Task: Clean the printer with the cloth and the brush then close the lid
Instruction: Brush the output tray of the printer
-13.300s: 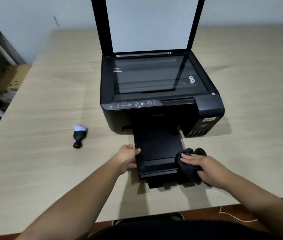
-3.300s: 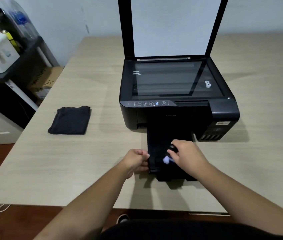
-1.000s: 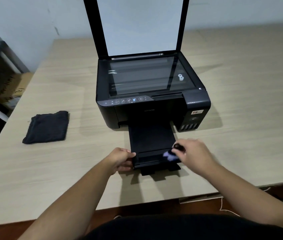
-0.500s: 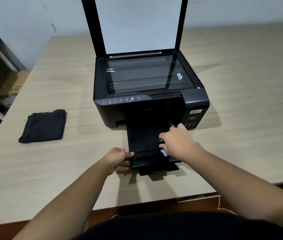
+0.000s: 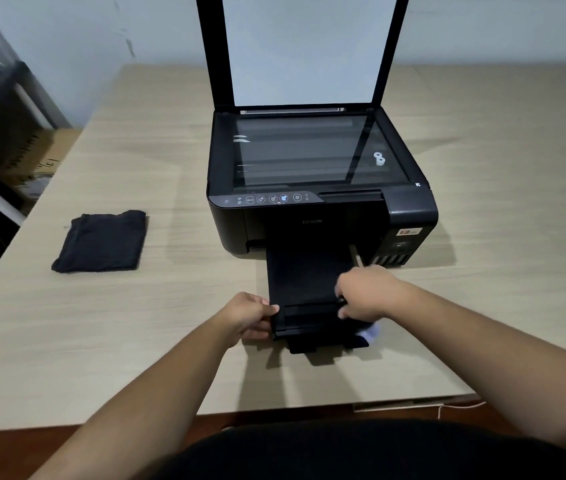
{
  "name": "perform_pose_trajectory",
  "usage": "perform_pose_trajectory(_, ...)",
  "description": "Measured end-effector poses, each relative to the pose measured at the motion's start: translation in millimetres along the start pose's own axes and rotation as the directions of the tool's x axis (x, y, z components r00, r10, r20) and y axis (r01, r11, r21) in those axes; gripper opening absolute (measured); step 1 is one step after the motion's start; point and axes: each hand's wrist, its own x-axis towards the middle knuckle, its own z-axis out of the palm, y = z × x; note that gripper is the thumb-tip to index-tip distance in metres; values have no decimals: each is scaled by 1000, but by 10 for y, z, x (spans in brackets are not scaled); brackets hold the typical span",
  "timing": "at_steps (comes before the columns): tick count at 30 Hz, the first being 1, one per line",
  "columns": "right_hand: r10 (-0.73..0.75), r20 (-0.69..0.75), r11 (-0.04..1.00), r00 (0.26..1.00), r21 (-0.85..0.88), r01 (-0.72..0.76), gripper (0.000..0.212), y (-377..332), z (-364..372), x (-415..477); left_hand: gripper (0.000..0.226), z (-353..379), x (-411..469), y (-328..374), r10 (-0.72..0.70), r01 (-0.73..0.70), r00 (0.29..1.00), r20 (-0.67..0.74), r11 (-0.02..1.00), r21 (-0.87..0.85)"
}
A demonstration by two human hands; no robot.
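Head view, printer (image 5: 319,216) on pale wood-grain table (image 5: 499,202), white wall

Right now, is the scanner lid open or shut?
Open. The scanner lid stands nearly upright at the back of the printer, and the glass below it is fully exposed.

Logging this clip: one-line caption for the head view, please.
Left hand steadies the printer's output tray while the right hand brushes it; cloth lies aside, lid open.
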Motion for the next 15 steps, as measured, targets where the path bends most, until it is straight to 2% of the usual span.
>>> perform_pose_trajectory(1,30,-14,999,999,13,-30,23,19,-27,-9,21,-10,3,-1,-1,1,1000,6,1000,-6)
perform_pose_trajectory(4,127,-276,987,953,127,-95,20,55,-106,15,16,-33,8,9,-12,12,1000,22,1000,-17)
perform_pose_trajectory(6,76,-226,988,971,146,-43,21,24,-88,-20,15,-37,2,13,-17,18,999,27,999,-30)
perform_pose_trajectory(8,52,-46,998,998,41,-50,26,30,-13,-92,15,-32,-1,10,-20,21,999,31,999,-32)
perform_pose_trajectory(9,93,-18,995,995,-16,-93,28,70,-26,-115,15,-31,1,10,-20,21,999,29,999,-35)
perform_pose_trajectory(10,138,-49,989,989,-51,-141,29,116,-63,-126,14,-32,2,8,-20,21,999,26,999,-37)
perform_pose_trajectory(12,143,-187,989,972,46,-137,26,184,-110,-91,13,-35,10,9,-19,20,1000,20,999,-46)
perform_pose_trajectory(14,69,-184,981,981,191,-33,22,132,-112,-111,12,-37,5,7,-18,19,1000,19,999,-44)
perform_pose_trajectory(15,23,-133,984,991,178,2,21,107,-92,-143,12,-39,1,12,-17,17,1000,20,999,-36)
